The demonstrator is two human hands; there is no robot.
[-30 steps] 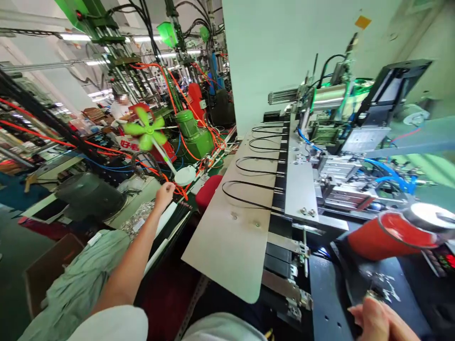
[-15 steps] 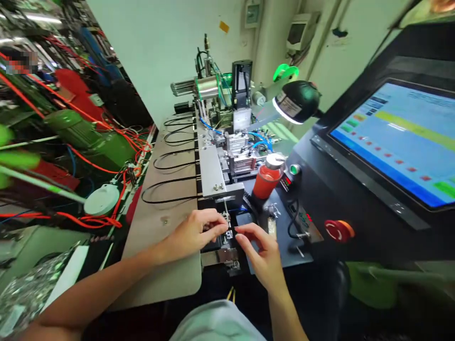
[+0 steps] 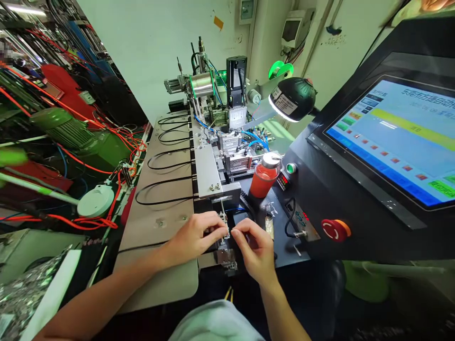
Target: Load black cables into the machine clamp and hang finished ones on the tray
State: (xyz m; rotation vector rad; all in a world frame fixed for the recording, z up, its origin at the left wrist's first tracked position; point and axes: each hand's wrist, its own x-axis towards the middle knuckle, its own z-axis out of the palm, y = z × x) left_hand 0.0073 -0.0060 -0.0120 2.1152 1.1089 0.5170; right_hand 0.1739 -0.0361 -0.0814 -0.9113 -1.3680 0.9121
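My left hand (image 3: 204, 233) is at the near end of the machine's metal rail, thumb and fingertips pinched beside a small metal fixture (image 3: 223, 226). Whatever sits in that pinch is too small to make out. Just to its right, my right hand (image 3: 256, 244) has thumb and index finger brought together at the fixture's other side. Any piece between them is also too tiny to name. A metal block (image 3: 227, 260) lies below both hands. Beyond them the flat rail cover (image 3: 208, 170) leads toward the machine's cylinders (image 3: 236, 158).
A red jar with a white lid (image 3: 263, 175) stands right of the rail. Near it are a lamp (image 3: 293, 99), a red emergency stop button (image 3: 334, 229) and a touchscreen (image 3: 398, 137). Black cables (image 3: 159, 201) loop over the beige plate on the left.
My right thumb and index finger have closed into a pinch and come closer to my left fingertips. The whole view has shifted slightly and sharpened.
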